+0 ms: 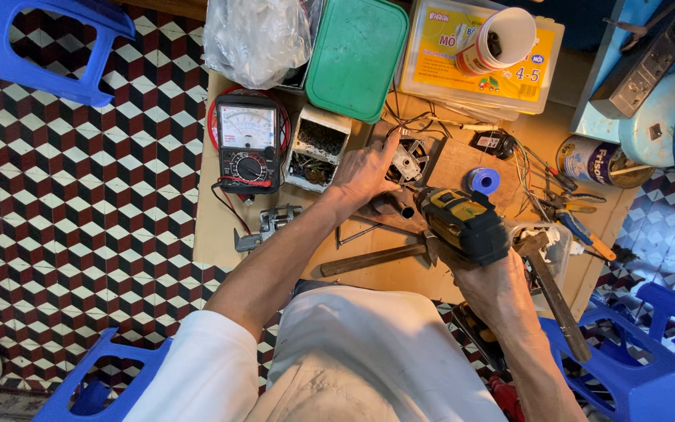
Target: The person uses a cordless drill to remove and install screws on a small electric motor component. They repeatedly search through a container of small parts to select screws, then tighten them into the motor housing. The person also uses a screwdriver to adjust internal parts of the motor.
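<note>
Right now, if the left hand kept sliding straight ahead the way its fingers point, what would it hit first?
The left hand already rests on the small metal motor part. Beyond that lies a tangle of thin wires, then probably the green plastic box, though depth is hard to judge.

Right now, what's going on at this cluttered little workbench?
A person sits over a low wooden board on the tiled floor. Their left hand presses on a small metal motor part, while the right hand grips a yellow and black power drill aimed toward it. A black multimeter lies to the left beside a box of small parts, and a hammer rests near the drill.
</note>
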